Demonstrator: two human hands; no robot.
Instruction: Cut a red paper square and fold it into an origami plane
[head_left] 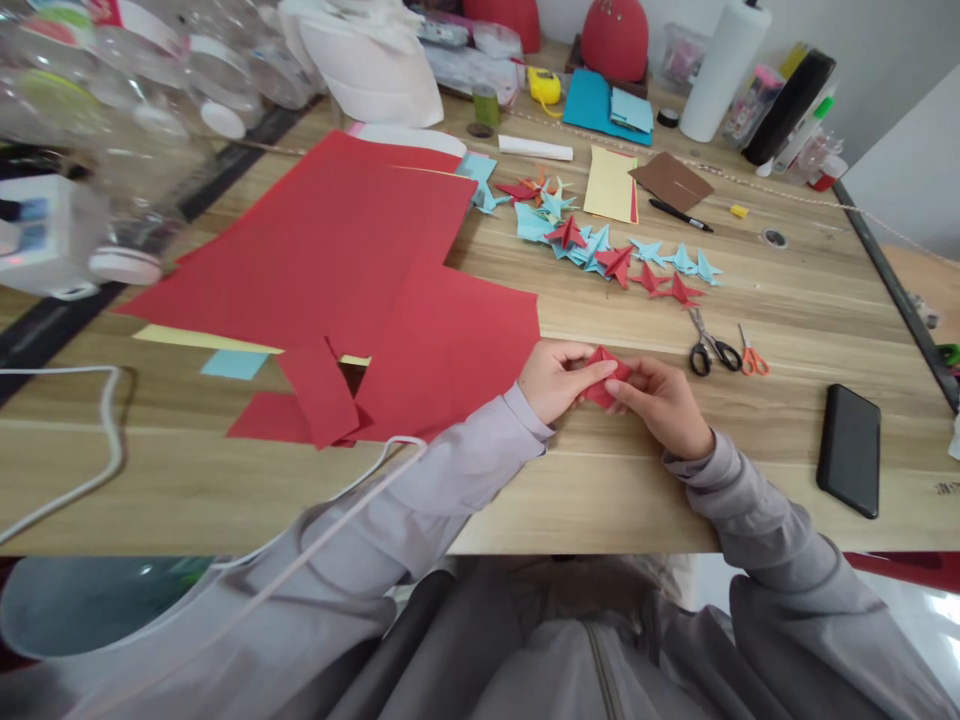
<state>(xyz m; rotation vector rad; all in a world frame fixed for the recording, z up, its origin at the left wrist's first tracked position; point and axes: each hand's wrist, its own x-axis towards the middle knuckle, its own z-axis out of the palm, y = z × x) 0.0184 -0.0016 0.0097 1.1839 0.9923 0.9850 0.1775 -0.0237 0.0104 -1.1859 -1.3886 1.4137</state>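
A small piece of folded red paper is pinched between both hands, just above the wooden table. My left hand grips its left side, the thumb lying across the top. From the right, my right hand pinches the lower right part with thumb and fingers. The fingertips underneath are partly hidden. Beyond the hands lie several folded red paper cranes and blue paper cranes in loose rows. Large red paper sheets spread to the left of my left hand.
Black-handled scissors, small orange scissors and a phone lie to the right. A white cable runs along the left. Plastic bottles crowd the far left; a yellow tape measure and a pen lie farther back.
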